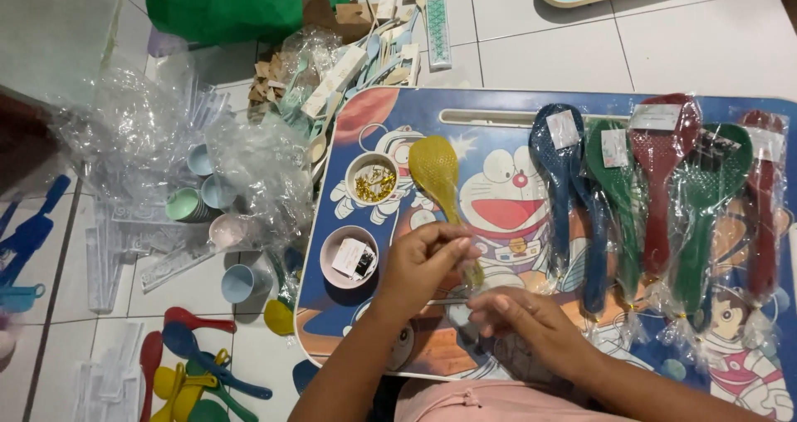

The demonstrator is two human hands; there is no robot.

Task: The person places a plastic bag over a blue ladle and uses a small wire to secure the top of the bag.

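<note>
- Left hand [419, 266]: my fingers pinched shut on the handle of the yellow rice paddle [438, 183], whose dimpled head lies up on the cartoon lap table [398, 106].
- Right hand [531, 322]: fingers curled together just below the left; clear plastic wrap [498, 289] at the fingertips, grip on it cannot be told.
- Right of the paddle: a row of wrapped paddles [656, 198], blue, green and red.
- Left of the paddle: a white bowl [371, 179] of gold twist ties, and below it a pink bowl [349, 257].
</note>
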